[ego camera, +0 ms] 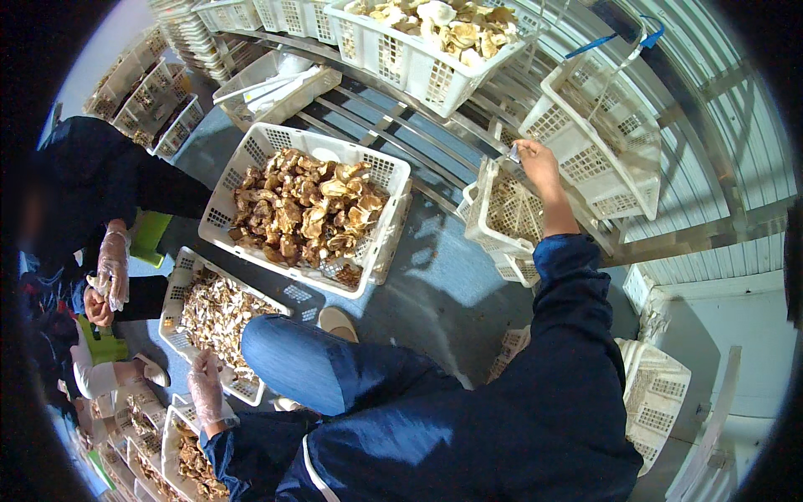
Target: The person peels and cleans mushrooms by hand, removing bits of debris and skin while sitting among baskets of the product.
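My right hand is bare and stretched out to the right, pinching a small pale object between thumb and fingers. Beneath it is a small white plastic crate, stacked on another. My left hand, in a clear plastic glove, hangs over the near edge of a white crate of cut mushroom pieces. Its fingers point away from me, and whether they grip anything is hidden. In front of my knee, a larger white perforated crate carries a heap of brown mushrooms.
At left sits another person with a gloved hand. A metal rack supports a crate of pale mushrooms. An upright crate leans beside the corrugated wall. More mushroom crates stand at lower left.
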Motion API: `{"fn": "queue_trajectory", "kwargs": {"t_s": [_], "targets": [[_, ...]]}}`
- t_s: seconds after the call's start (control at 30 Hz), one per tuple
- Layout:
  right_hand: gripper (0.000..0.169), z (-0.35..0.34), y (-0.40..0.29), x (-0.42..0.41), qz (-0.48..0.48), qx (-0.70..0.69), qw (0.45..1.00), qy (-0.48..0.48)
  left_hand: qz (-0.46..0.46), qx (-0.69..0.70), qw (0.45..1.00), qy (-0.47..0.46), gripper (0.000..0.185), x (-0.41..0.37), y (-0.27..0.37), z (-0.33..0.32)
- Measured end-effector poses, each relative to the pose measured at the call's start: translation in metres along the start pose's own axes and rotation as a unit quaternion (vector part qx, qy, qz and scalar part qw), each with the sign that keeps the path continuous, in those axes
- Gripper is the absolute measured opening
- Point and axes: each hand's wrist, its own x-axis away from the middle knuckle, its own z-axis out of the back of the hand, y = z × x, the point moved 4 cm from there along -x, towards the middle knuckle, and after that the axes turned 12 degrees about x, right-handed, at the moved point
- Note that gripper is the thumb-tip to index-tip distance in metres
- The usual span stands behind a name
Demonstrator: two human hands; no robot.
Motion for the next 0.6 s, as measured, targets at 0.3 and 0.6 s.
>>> {"fn": "queue_trajectory", "kwargs": {"t_s": [0.3,0.6], "targets": [[0.031,-0.003,-0.016,0.007,-0.011,0.093,0.996,0.008,0.07,0.068,0.995,-0.002,0.036,0.004,-0.023,0.007],[0.029,0.003,-0.005,0.01,-0.011,0.08,0.994,0.079,0.072,0.106,0.992,-0.013,0.036,0.004,-0.026,0.008]]}}
